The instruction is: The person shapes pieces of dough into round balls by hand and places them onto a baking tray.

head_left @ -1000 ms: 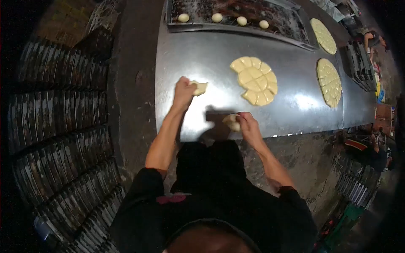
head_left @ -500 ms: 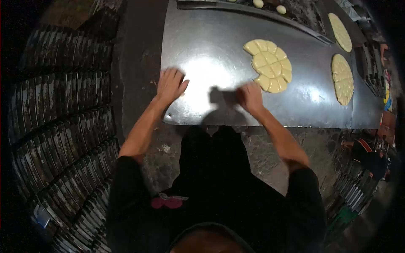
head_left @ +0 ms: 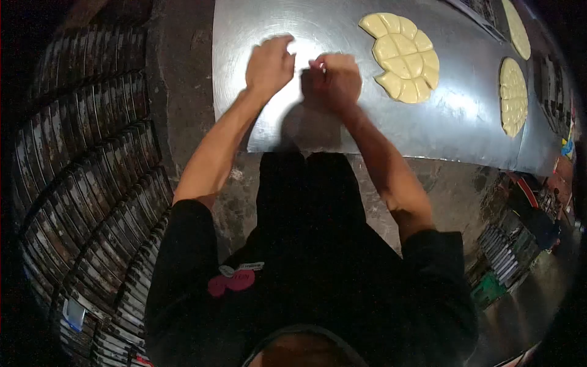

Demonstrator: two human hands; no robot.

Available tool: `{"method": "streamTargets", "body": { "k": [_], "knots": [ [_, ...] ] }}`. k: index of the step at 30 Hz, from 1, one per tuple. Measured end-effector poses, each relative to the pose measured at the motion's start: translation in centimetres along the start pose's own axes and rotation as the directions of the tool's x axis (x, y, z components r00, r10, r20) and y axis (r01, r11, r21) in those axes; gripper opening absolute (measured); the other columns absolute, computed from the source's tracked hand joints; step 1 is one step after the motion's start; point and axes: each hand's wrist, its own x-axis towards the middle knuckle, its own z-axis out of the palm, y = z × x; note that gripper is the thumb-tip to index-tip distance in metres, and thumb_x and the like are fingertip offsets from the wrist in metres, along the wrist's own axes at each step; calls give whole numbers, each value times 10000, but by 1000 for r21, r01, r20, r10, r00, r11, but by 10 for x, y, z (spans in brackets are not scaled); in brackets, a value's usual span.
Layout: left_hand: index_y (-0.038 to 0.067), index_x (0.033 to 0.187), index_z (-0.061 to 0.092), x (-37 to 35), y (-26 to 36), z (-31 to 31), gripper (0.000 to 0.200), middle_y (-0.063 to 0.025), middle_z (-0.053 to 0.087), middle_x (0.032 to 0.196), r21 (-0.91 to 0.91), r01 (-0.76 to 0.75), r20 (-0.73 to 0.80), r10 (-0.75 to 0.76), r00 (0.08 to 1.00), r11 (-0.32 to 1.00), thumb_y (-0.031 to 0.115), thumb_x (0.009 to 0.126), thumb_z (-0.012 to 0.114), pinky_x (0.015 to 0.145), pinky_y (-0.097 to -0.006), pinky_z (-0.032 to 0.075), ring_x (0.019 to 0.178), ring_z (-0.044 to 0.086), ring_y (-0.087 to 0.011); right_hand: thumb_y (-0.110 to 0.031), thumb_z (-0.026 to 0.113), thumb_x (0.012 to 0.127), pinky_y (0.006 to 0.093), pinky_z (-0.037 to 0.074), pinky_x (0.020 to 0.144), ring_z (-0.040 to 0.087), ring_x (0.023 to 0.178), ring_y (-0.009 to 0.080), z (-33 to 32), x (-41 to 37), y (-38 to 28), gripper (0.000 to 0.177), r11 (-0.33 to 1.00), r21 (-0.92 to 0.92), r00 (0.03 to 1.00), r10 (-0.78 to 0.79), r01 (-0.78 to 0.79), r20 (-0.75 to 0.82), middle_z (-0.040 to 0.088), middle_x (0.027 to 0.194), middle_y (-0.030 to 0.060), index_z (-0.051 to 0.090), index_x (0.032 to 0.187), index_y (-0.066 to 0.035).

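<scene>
My left hand [head_left: 269, 64] is just above the shiny metal table [head_left: 403, 131], its fingers bent and its thumb apart, with nothing visible in it. To its right, my right hand [head_left: 338, 79] is closed, fingertips pointing left; whether anything is inside I cannot make out. The two hands are close together but not touching. Right of my right hand lies a flat slab of pale yellow dough [head_left: 406, 58], marked into several sections, with a notch in its left side.
A second scored dough slab [head_left: 513, 98] and another dough piece [head_left: 517, 29] lie farther right. A long metal bar [head_left: 474, 17] runs along the far edge. Racks of dark baking trays [head_left: 92, 147] line the left. A person in dark clothing [head_left: 531, 211] is at the right.
My hands have come closer together, the left moving right and the right moving left. The left fingers, stretched out before, are now bent. The view has shifted, so the table appears higher.
</scene>
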Motion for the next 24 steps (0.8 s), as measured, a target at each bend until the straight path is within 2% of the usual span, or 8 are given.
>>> {"method": "streamTargets", "body": {
  "k": [5, 7, 9, 12, 14, 19, 22, 24],
  "knots": [
    [9, 1052, 603, -91, -37, -53, 223, -149, 618, 869, 127, -318, 482, 222, 848, 939, 101, 849, 611, 784, -427, 422, 851, 580, -312, -176, 688, 806, 449, 441, 670, 577, 764, 339, -52, -88, 45, 128, 948, 120, 952, -303, 296, 41, 638, 863, 119, 633, 889, -95],
    [14, 1034, 601, -50, -52, -46, 218, -152, 623, 874, 151, -291, 306, 235, 922, 945, 110, 840, 617, 782, -436, 423, 856, 584, -314, -190, 700, 798, 466, 438, 624, 588, 726, 344, -59, -65, 63, 154, 987, -112, 803, -22, 111, 596, 638, 816, 126, 627, 884, -84],
    [26, 951, 613, -12, -33, -32, 176, -164, 629, 878, 121, -119, 76, 110, 991, 985, 136, 815, 629, 765, -460, 426, 844, 589, -339, -196, 692, 795, 471, 434, 588, 576, 644, 351, -10, -21, 41, 153, 980, -47, 974, -198, 194, -109, 595, 668, 144, 623, 755, -66],
    [16, 944, 601, -6, -4, 13, 190, -168, 612, 869, 2, 28, 100, -28, 995, 1000, 148, 811, 635, 750, -469, 423, 814, 559, -372, -199, 656, 809, 464, 433, 590, 566, 657, 344, 5, -2, -7, 160, 990, -97, 981, 116, -102, 154, 597, 704, 137, 616, 772, -49],
    [15, 972, 611, -49, 1, -7, 203, -163, 614, 873, 24, -220, 285, 204, 936, 975, 136, 811, 642, 774, -464, 430, 829, 568, -349, -194, 658, 797, 456, 440, 588, 572, 652, 340, 4, -46, 20, 141, 951, 19, 948, -304, 307, -94, 595, 671, 138, 621, 789, -58],
    [24, 1025, 614, -58, -64, -45, 227, -140, 601, 858, 63, -254, 104, 246, 964, 965, 114, 818, 637, 802, -447, 428, 833, 559, -325, -181, 691, 746, 458, 427, 596, 536, 657, 347, -59, -44, 44, 149, 982, -145, 807, -15, 124, 591, 570, 687, 143, 590, 745, -71],
    [24, 1042, 605, 3, -10, -7, 252, -153, 623, 891, -80, -14, -115, 5, 993, 997, 96, 801, 624, 799, -451, 425, 879, 574, -361, -218, 699, 735, 497, 394, 574, 515, 633, 368, 3, 7, 13, 217, 995, 53, 953, -63, 82, -295, 537, 632, 147, 549, 685, -70],
    [35, 1085, 631, -8, 6, 7, 297, -183, 642, 977, -5, -27, 195, 28, 980, 1000, 124, 802, 635, 881, -471, 428, 952, 597, -343, -300, 726, 727, 478, 432, 650, 561, 738, 344, 7, -10, -2, 254, 988, -136, 978, 94, -69, 187, 599, 764, 166, 602, 755, -80]
  ]
}}
